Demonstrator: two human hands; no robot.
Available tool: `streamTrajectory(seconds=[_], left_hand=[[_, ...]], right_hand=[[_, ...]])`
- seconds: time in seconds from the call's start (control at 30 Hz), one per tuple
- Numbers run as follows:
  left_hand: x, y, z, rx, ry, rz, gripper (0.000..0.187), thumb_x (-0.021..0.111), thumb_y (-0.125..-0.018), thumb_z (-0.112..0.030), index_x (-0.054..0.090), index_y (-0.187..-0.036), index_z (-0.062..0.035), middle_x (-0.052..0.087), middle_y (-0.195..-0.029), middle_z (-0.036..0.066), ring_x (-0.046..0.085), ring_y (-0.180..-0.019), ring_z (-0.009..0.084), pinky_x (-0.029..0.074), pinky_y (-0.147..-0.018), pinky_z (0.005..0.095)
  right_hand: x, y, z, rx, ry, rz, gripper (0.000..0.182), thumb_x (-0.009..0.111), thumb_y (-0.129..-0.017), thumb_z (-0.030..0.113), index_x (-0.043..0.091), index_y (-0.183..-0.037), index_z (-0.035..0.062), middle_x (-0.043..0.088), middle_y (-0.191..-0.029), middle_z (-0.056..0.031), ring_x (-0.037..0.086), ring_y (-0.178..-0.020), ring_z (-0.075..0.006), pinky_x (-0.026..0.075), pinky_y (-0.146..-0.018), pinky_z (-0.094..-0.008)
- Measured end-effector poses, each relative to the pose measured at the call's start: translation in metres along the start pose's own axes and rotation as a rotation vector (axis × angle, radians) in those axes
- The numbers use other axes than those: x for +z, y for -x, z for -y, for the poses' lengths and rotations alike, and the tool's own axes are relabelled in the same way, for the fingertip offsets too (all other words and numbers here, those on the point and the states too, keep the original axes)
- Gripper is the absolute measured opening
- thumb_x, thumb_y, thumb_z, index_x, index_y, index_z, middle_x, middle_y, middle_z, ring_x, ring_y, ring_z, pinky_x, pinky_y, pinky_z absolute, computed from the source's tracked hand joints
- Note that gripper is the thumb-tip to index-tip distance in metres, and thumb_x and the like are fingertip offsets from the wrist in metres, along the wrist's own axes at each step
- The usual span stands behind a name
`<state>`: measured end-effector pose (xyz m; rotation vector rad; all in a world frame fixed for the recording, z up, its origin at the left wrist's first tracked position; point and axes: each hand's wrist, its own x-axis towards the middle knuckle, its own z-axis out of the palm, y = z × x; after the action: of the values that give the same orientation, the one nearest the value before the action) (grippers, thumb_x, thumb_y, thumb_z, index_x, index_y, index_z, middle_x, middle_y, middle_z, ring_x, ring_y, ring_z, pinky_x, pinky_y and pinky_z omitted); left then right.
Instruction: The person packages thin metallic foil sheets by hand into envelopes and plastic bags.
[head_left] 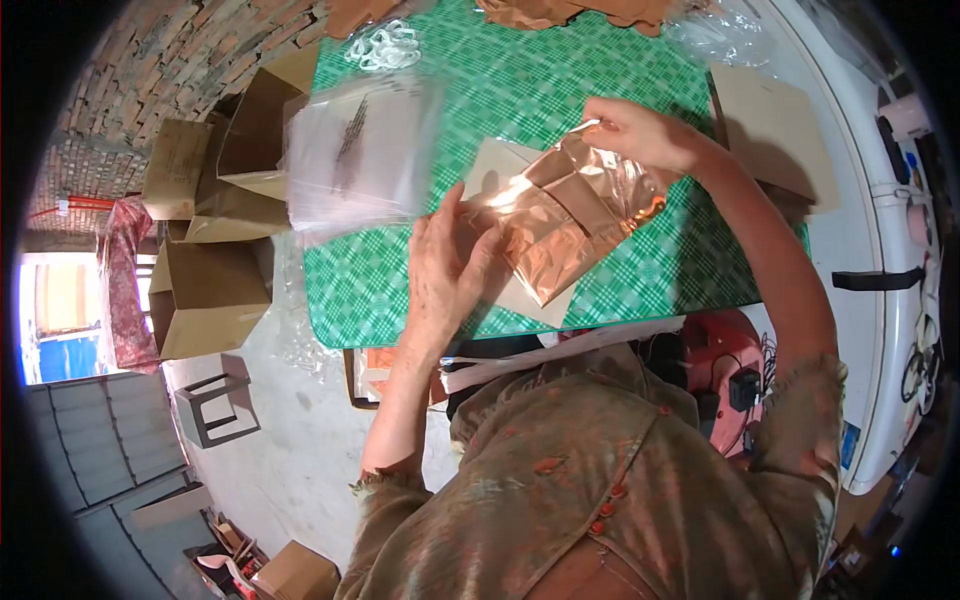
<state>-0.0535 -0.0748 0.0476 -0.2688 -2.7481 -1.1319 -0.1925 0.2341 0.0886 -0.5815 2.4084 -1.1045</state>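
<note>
A shiny copper-coloured foil sheet [560,255] lies slanted over beige card [495,165], its right part crumpled and lifted. My right hand [640,137] is closed on the foil's upper corner, fingers bent around it. At the foil's left edge, my left hand [445,265] rests with fingers and thumb apart, the thumb tip close to the foil. Both lie on a green checked tablecloth [660,275]. A stack of clear plastic bags [355,160] sits to the left of my left hand.
White loops [385,45] lie at the table's far left, and brown pieces [570,10] along the far edge. Open cardboard boxes [215,300] stand to the left. A flat cardboard piece [770,135] is at the right. A small grey stool [215,410] stands on the floor.
</note>
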Motion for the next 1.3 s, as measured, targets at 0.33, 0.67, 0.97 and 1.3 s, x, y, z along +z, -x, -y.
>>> streamTrajectory(seconds=[0.33, 0.67, 0.97, 1.3], left_hand=[[-0.007, -0.015, -0.002, -0.081, 0.186, 0.035, 0.071, 0.079, -0.098, -0.025, 0.049, -0.158, -0.0025, 0.069, -0.139, 0.019, 0.067, -0.122, 0.0332, 0.056, -0.103, 0.0465], [0.007, -0.077, -0.035, 0.280, 0.040, 0.075, 0.055, 0.067, -0.104, -0.020, 0.053, -0.153, -0.0016, 0.060, -0.149, 0.026, 0.058, -0.138, 0.0455, 0.048, -0.115, 0.0508], [0.070, -0.152, -0.006, 0.566, -0.066, 0.294, 0.044, 0.057, -0.108, -0.021, 0.059, -0.150, -0.0080, 0.046, -0.167, 0.020, 0.035, -0.158, 0.0420, 0.025, -0.131, 0.0546], [0.073, -0.158, 0.005, 0.539, -0.054, 0.427, 0.043, 0.057, -0.106, -0.022, 0.061, -0.148, -0.0105, 0.048, -0.167, 0.014, 0.037, -0.159, 0.0381, 0.019, -0.134, 0.0553]], right_hand=[[0.027, 0.058, -0.018, 0.151, -0.537, -0.329, 0.022, 0.064, -0.107, 0.023, 0.063, -0.113, 0.0020, 0.061, -0.102, -0.0007, 0.058, -0.099, -0.0100, 0.049, -0.089, -0.0289], [0.103, 0.105, -0.041, 0.049, -0.935, -0.617, 0.023, 0.065, -0.101, 0.003, 0.062, -0.123, 0.0022, 0.059, -0.115, -0.0051, 0.061, -0.104, -0.0162, 0.056, -0.094, -0.0408], [0.122, 0.104, -0.001, 0.130, -1.248, -0.489, 0.044, 0.062, -0.108, 0.012, 0.041, -0.147, 0.0091, 0.059, -0.132, -0.0110, 0.063, -0.120, -0.0198, 0.058, -0.096, -0.0447], [0.106, 0.106, -0.012, -0.048, -0.553, -0.407, 0.015, 0.058, -0.111, 0.012, 0.060, -0.120, -0.0005, 0.066, -0.104, -0.0137, 0.069, -0.091, -0.0275, 0.057, -0.076, -0.0419]])
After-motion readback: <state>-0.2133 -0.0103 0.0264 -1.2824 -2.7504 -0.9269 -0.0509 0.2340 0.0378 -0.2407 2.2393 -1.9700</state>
